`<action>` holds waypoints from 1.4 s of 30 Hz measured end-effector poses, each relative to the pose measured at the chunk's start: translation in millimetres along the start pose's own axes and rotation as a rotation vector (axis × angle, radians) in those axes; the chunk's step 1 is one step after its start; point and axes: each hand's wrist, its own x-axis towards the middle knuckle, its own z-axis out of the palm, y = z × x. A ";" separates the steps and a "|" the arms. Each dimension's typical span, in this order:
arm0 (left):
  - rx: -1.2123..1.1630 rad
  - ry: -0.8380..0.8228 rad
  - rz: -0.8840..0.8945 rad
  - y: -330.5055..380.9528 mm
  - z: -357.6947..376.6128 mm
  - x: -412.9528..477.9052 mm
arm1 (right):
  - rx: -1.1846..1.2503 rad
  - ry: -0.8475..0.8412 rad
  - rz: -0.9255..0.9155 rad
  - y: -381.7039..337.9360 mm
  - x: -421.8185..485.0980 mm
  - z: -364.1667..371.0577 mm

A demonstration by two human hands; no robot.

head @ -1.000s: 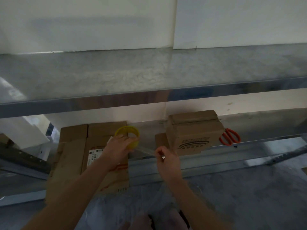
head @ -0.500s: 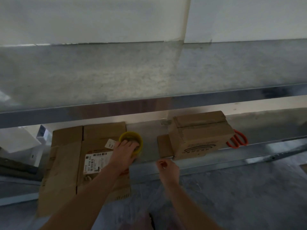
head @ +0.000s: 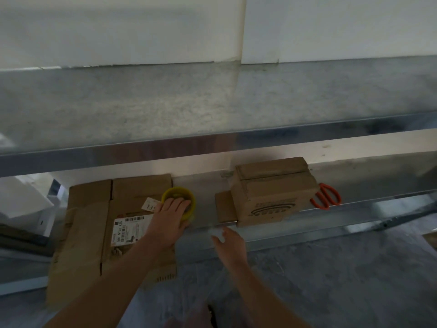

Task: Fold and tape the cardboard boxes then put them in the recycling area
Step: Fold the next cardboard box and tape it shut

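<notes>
The left hand (head: 169, 217) is curled over the yellow tape roll (head: 176, 194), which sits on the lower metal shelf (head: 203, 190) at the right edge of a flattened cardboard box (head: 89, 233). That box carries a white shipping label (head: 128, 229) with a barcode and what looks like "507 NT05 A35", plus a small tag (head: 149, 204) starting "13". The right hand (head: 230, 243) hovers at the shelf edge with something whitish at its fingertips, its grip unclear, near a folded cardboard box (head: 272, 192) printed with a curved-line logo and unreadable text, orange-handled scissors (head: 327, 196) beside it.

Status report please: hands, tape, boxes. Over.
Left hand grips tape roll on shelf. Right hand pinches clear strip. Box closed, flat cardboard left. Scissors beside box, nothing blocking.
</notes>
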 end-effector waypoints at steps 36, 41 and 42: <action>-0.949 0.274 -0.478 221.4 -43.7 69.3 | 0.068 0.036 -0.453 63.4 60.9 -265.8; -1.049 0.170 -0.449 189.0 -57.3 71.5 | 0.151 -0.132 -0.421 63.5 70.9 -283.9; -1.032 0.127 -0.453 181.7 -61.9 74.1 | 0.157 -0.146 -0.415 62.1 72.1 -284.5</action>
